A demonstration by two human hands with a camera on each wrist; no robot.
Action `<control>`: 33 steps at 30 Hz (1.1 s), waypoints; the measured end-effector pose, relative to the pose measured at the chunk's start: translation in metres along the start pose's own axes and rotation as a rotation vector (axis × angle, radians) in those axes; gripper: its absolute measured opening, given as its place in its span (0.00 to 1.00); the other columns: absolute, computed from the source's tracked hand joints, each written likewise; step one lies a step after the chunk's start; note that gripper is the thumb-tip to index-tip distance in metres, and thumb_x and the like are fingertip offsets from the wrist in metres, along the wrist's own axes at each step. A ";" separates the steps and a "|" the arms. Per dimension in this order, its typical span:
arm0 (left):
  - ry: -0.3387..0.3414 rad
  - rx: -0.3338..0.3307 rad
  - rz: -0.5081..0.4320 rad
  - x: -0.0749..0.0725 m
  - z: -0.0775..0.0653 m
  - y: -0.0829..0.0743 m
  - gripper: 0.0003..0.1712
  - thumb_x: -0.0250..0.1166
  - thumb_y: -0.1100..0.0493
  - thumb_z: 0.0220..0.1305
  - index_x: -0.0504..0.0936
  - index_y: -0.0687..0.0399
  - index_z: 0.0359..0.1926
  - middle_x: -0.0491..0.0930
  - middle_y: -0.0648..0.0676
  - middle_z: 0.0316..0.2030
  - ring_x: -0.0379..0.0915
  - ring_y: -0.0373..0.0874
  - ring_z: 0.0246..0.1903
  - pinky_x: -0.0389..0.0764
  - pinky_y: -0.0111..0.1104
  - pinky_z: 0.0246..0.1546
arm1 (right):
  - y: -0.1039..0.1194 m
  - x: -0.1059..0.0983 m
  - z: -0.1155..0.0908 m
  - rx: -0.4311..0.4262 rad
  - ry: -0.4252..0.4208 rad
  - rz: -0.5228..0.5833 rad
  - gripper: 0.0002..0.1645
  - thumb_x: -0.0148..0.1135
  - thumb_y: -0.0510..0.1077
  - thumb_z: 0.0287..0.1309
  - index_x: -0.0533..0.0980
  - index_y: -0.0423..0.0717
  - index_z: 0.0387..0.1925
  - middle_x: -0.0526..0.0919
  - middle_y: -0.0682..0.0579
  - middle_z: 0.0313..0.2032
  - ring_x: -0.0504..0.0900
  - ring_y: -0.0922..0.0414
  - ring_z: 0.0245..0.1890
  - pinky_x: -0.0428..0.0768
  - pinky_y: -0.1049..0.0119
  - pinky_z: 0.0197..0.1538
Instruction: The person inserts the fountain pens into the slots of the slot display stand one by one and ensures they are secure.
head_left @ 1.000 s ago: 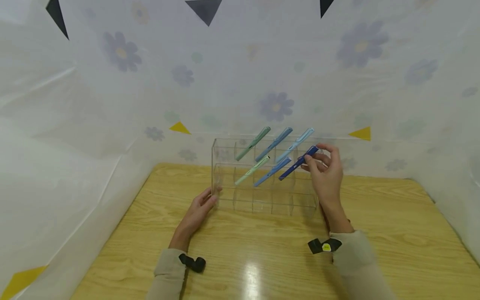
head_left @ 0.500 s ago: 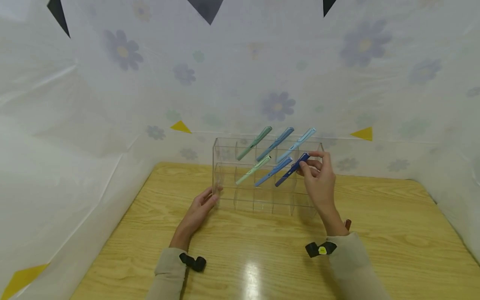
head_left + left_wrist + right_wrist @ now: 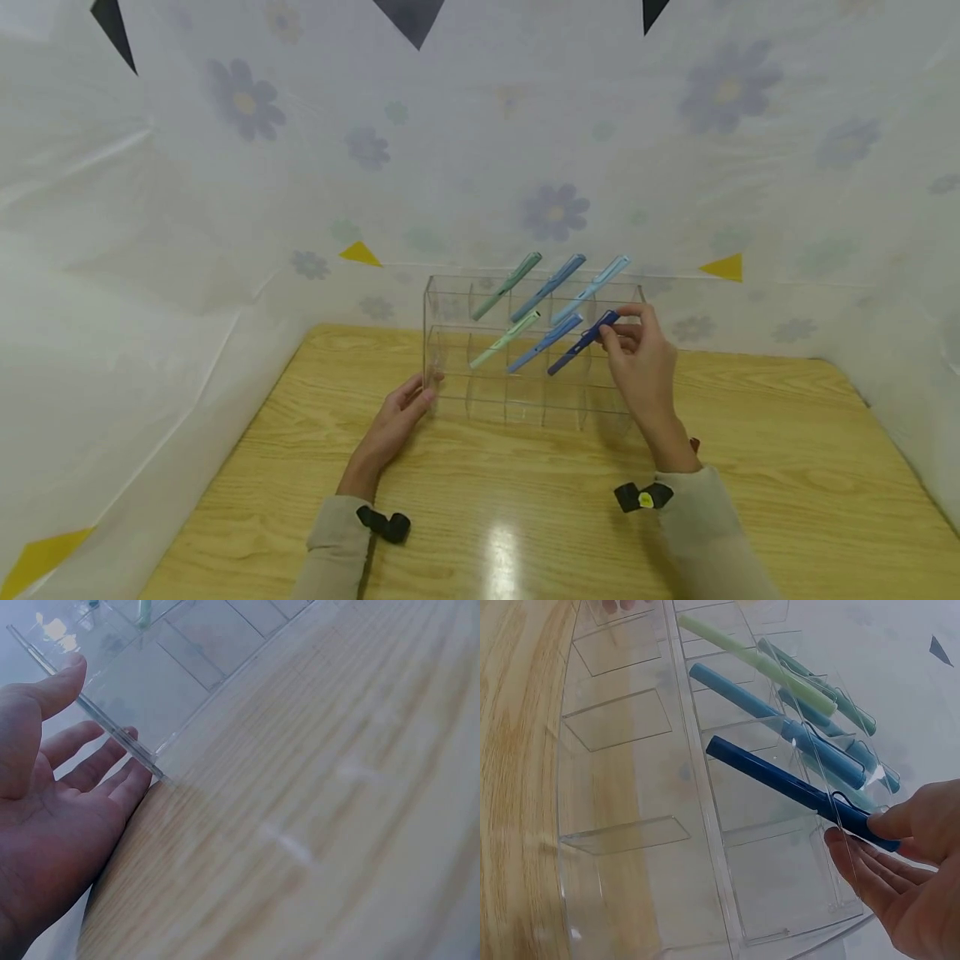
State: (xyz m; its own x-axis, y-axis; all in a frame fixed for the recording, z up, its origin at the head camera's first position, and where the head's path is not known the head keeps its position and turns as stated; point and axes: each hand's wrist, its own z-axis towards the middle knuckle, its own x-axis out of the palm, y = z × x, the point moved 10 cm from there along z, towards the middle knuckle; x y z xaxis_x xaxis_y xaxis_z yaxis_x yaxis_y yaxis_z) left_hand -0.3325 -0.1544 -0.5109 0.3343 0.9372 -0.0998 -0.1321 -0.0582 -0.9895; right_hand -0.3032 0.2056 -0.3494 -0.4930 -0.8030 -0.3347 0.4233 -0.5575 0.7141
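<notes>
A clear acrylic pen rack (image 3: pixel 525 408) with tiers of divided compartments stands on the table. My left hand (image 3: pixel 396 423) holds its left side edge, thumb in front and fingers reaching round behind, as the left wrist view shows. My right hand (image 3: pixel 645 367) pinches the cap end of a dark blue pen (image 3: pixel 581 346) between thumb and fingers. This pen slants over the middle tier, right of a mid-blue pen (image 3: pixel 543 343) and a pale green pen (image 3: pixel 504 342). On the top tier lean a dark green pen (image 3: pixel 506 287), a steel-blue pen (image 3: pixel 547 290) and a light blue pen (image 3: pixel 590 292).
The wooden table (image 3: pixel 450 517) reaches back to a flower-patterned sheet (image 3: pixel 465 150). A reddish-brown object (image 3: pixel 694 445), mostly hidden, shows beside my right wrist. Lower-tier compartments of the rack are bare, with thin clear dividers (image 3: pixel 619 720) between them.
My right hand has moved left and slightly down with the dark blue pen, bringing it in line beside the mid-blue pen. My left hand has stayed on the rack.
</notes>
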 end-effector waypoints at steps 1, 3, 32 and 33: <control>-0.002 -0.001 0.001 0.000 0.000 0.000 0.30 0.54 0.49 0.81 0.64 0.52 0.78 0.65 0.55 0.75 0.55 0.50 0.75 0.59 0.52 0.71 | 0.001 -0.001 0.000 -0.011 -0.002 -0.007 0.17 0.66 0.36 0.68 0.75 0.36 0.55 0.89 0.39 0.36 0.90 0.49 0.30 0.76 0.83 0.30; -0.004 -0.006 0.002 -0.001 -0.001 0.000 0.30 0.54 0.48 0.81 0.65 0.51 0.78 0.65 0.55 0.75 0.55 0.50 0.75 0.59 0.51 0.71 | 0.001 -0.002 0.000 -0.022 -0.004 -0.010 0.16 0.66 0.36 0.67 0.76 0.35 0.54 0.89 0.38 0.34 0.90 0.45 0.30 0.75 0.84 0.30; 0.006 0.010 -0.022 0.000 -0.001 -0.002 0.30 0.54 0.50 0.82 0.64 0.51 0.78 0.64 0.56 0.75 0.53 0.51 0.76 0.55 0.55 0.72 | -0.003 -0.037 -0.010 0.096 0.125 0.121 0.18 0.63 0.37 0.71 0.78 0.36 0.60 0.88 0.34 0.41 0.88 0.66 0.34 0.84 0.71 0.36; 0.006 0.009 -0.022 0.000 -0.001 -0.002 0.30 0.54 0.50 0.82 0.64 0.51 0.78 0.64 0.56 0.75 0.53 0.51 0.76 0.55 0.54 0.72 | -0.003 -0.040 -0.010 0.097 0.126 0.113 0.18 0.63 0.37 0.71 0.78 0.36 0.60 0.88 0.35 0.41 0.88 0.67 0.33 0.84 0.71 0.36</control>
State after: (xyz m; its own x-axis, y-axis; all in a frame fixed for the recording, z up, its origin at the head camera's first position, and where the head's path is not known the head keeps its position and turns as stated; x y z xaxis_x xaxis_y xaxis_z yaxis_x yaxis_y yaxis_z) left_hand -0.3311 -0.1548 -0.5090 0.3427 0.9362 -0.0784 -0.1326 -0.0344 -0.9906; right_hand -0.2768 0.2375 -0.3448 -0.3449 -0.8827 -0.3192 0.3919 -0.4445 0.8055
